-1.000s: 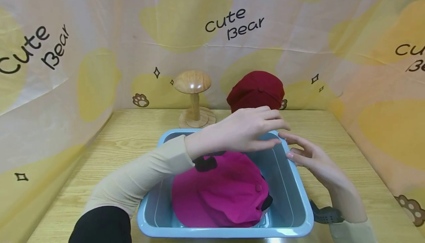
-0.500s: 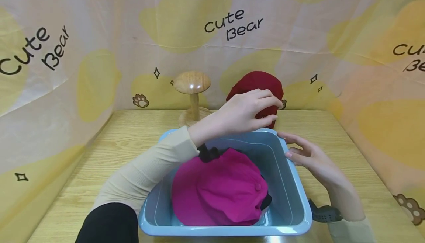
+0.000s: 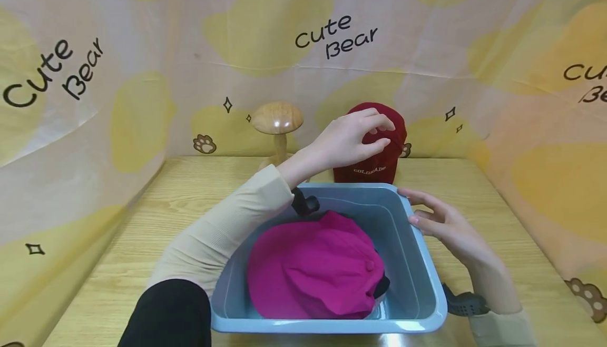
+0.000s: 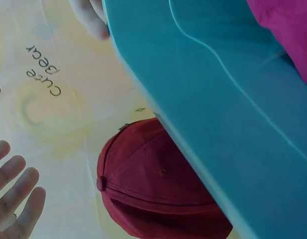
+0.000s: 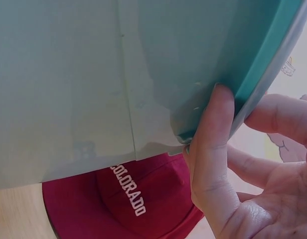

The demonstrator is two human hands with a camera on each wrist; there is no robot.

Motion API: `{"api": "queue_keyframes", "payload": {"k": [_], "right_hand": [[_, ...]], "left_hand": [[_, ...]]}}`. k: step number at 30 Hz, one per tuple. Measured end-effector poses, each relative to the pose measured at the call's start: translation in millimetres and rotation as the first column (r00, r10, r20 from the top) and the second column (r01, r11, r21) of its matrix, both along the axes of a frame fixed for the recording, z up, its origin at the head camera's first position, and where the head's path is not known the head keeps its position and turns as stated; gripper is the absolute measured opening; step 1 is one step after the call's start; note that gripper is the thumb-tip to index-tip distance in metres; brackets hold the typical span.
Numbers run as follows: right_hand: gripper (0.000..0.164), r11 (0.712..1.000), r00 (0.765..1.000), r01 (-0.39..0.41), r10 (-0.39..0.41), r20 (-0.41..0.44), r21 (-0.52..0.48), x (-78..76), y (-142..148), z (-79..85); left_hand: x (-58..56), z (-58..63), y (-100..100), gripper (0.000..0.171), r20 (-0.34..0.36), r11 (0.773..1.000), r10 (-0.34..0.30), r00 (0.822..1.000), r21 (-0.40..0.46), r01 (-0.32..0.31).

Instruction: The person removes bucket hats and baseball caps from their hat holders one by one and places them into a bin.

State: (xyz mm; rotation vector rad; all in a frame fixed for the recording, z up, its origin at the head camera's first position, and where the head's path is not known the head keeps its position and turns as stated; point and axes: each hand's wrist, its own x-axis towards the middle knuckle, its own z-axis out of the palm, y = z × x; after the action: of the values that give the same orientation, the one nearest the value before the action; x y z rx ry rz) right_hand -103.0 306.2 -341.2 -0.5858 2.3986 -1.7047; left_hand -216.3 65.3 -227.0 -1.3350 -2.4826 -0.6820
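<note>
My left hand [image 3: 355, 135] reaches across the basin and hovers before the dark red baseball cap [image 3: 372, 161], its fingers loosely bent. Seen from the left wrist, those fingers [image 4: 16, 194] are spread, apart from the cap. "COLORADO" lettering shows on the cap's front. The right hand [image 3: 448, 228] grips the light blue plastic basin [image 3: 327, 327] by its rim at the far right corner, thumb and fingers on either side in the right wrist view. Inside the basin lies a bright pink baseball cap [image 3: 313, 273], brim to the left.
A mushroom-shaped wooden hat stand [image 3: 277, 118] rises behind the basin, its base partly hidden by the left forearm. Printed cloth [image 3: 265, 31] hangs around the wooden table [image 3: 189, 184] at the back and sides. The red cap stands just behind the basin's far rim.
The left hand has moved up and away from the basin's right corner, over to the red cap. The right hand has stayed at the rim.
</note>
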Motion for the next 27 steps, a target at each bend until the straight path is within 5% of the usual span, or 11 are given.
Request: {"api": "queue_keyframes", "payload": {"k": [13,27], "right_hand": [[0.051,1.000,1.000,0.015,-0.015,0.009,0.010,-1.3,3,2.4],[0.051,1.000,1.000,0.004,-0.004,0.015,0.002,-1.9,1,0.8]], "left_hand": [[-27.9,5.7,13,0.031,0.052,0.995,0.089,0.995,-0.056,-0.086],[-52.8,-2.9,23,0.032,0.121,0.980,0.178,0.977,-0.109,-0.165]]}}
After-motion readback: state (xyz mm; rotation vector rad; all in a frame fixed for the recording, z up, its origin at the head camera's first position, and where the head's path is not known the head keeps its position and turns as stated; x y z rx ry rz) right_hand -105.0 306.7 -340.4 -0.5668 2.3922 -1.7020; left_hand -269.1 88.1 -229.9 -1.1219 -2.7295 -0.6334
